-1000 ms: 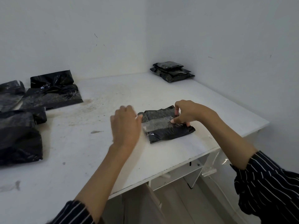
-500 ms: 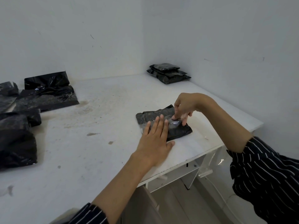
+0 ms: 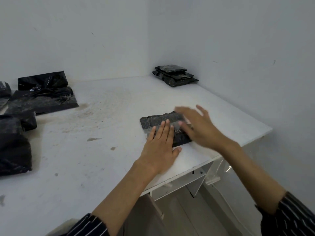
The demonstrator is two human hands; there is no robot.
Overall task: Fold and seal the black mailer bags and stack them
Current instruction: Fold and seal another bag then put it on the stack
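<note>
While both arms come in over the near edge of the table (image 3: 81, 176), you can just see a striped sleeve (image 3: 88, 225) on each one at the bottom of the shot.

Left hand (image 3: 158, 150) is flat and palm down, fingers straight and close together. The heel sits on the tabletop and the fingertips lie on the near side of the folded black bag (image 3: 160, 120), right on the shiny clear strip (image 3: 175, 127) running across it. It isn't gripping anything, just lying flat on it.

Right hand (image 3: 199, 128) is wide open too, fingers spread out, over the right half of the same bag. It's pretty blurry, so I honestly can't tell if it's touching the plastic or just above it. Nothing is held in it either way.

That bag lies flat on the table, not far from the right edge and closer to the near right corner than the far one.

Further out, a messy bunch of unfolded bags (image 3: 42, 101) lies along the left edge, some overlapping each other, well apart from the one under the hands.

At the far right corner, close to both walls, there's a small stack of folded bags (image 3: 175, 76), one on top of the other.
</note>
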